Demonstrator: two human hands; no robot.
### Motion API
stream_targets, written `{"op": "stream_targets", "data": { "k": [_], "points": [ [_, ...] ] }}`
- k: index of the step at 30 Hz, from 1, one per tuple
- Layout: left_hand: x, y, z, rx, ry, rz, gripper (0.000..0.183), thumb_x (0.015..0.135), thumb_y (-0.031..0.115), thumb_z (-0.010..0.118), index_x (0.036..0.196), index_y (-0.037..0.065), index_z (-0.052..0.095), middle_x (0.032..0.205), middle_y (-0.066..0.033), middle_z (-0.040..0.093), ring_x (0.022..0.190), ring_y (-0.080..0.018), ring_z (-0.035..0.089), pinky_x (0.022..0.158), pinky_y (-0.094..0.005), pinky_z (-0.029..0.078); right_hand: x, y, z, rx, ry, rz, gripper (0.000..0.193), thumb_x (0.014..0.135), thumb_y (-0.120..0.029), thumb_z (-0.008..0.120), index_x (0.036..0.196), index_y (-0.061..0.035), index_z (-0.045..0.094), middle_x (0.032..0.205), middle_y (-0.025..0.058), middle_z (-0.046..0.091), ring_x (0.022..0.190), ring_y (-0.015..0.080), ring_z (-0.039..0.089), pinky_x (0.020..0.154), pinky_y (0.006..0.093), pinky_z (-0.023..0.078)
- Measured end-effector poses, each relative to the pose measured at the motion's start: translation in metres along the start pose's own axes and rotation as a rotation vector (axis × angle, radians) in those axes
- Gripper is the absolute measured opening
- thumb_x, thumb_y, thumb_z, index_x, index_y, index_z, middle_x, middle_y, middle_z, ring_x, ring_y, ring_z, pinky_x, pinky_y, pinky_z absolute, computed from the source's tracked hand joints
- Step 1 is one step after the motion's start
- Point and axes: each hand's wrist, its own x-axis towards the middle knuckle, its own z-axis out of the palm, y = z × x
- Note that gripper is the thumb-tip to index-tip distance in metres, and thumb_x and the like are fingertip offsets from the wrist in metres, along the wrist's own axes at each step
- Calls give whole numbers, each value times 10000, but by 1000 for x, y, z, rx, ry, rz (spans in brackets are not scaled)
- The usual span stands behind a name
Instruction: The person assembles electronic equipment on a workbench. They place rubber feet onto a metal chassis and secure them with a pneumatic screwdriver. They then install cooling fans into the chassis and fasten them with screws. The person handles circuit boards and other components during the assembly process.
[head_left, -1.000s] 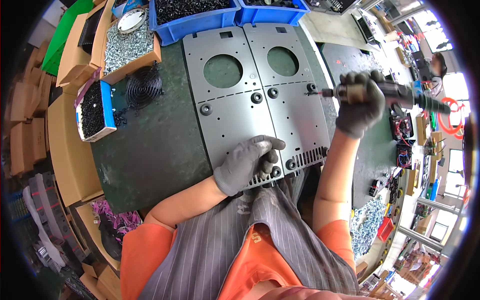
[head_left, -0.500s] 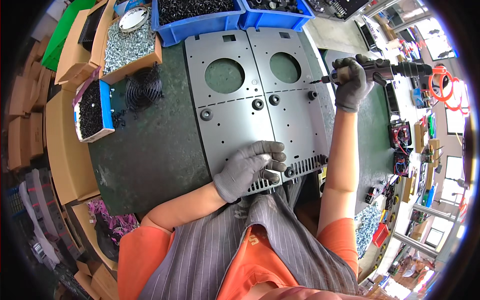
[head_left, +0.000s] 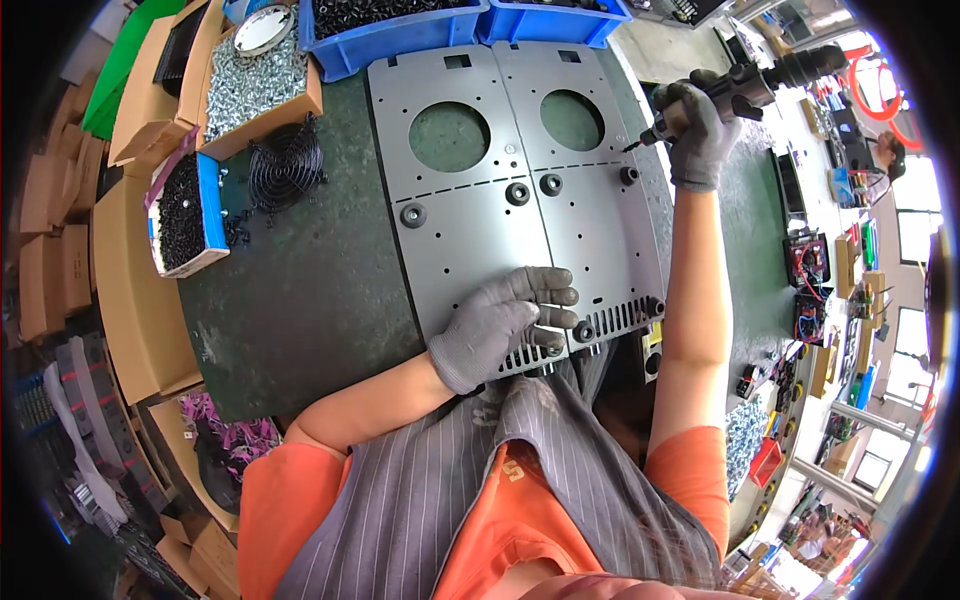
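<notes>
Two grey sheet-metal panels (head_left: 470, 250) lie side by side on the bench, each with a round cutout, small holes and a slotted near end. Black rubber feet (head_left: 517, 194) sit on them. Gripped in my gloved right hand (head_left: 700, 138) is a power screwdriver (head_left: 745, 92), its bit pointing left just beyond the right panel's edge, near a rubber foot (head_left: 629, 175). My gloved left hand (head_left: 505, 325) rests over the left panel's near end, fingers loosely bent and apart, beside another rubber foot (head_left: 583, 332). Its palm is hidden.
Blue bins (head_left: 395, 35) of black parts stand behind the panels. At the left are a carton of silver screws (head_left: 255, 90), a small box of black screws (head_left: 182, 220) and a black wire fan guard (head_left: 285, 168). An orange coiled hose (head_left: 875, 90) hangs at the far right.
My right hand has shifted slightly away from me, and the screwdriver has tilted, its rear end swinging farther away. My left hand has barely moved.
</notes>
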Motion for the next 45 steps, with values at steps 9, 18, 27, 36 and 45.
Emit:
{"op": "stream_targets", "data": {
  "k": [9,18,27,36,45],
  "points": [
    [1,-2,0,1,-22,19,400,935,25,432,1332,-13,457,1220,-132,580,1049,-207,619,859,-318,537,-9,-3,7,95,15,-6,217,769,-30,612,960,58,558,710,143,627,585,210,641,506,284,494],
    [-2,8,8,179,38,10,356,991,166,473,1298,-13,490,1020,-107,634,769,-140,646,613,-242,542,-30,-58,-10,190,-20,29,358,774,-77,632,1083,71,530,700,135,617,548,188,586,488,288,472],
    [3,-4,4,229,52,81,316,991,180,487,1246,6,550,829,-40,621,598,-71,548,497,-210,461,-209,-123,-147,132,210,74,394,712,6,583,1093,-34,492,990,121,552,851,216,589,772,376,513],
    [-13,10,2,537,54,171,345,995,206,499,1257,-14,542,802,-34,635,572,-60,556,482,-193,450,-287,-39,-188,-406,352,-10,336,731,12,671,1052,-2,572,994,127,604,970,234,603,885,370,479],
    [-104,152,-58,1930,854,1037,156,874,177,645,1004,129,716,767,-84,598,734,-231,580,679,-343,468,-278,-46,-189,-1221,13,-263,389,716,-188,700,1065,-32,630,1093,143,620,1109,393,511,986,492,386]
  ]
}}
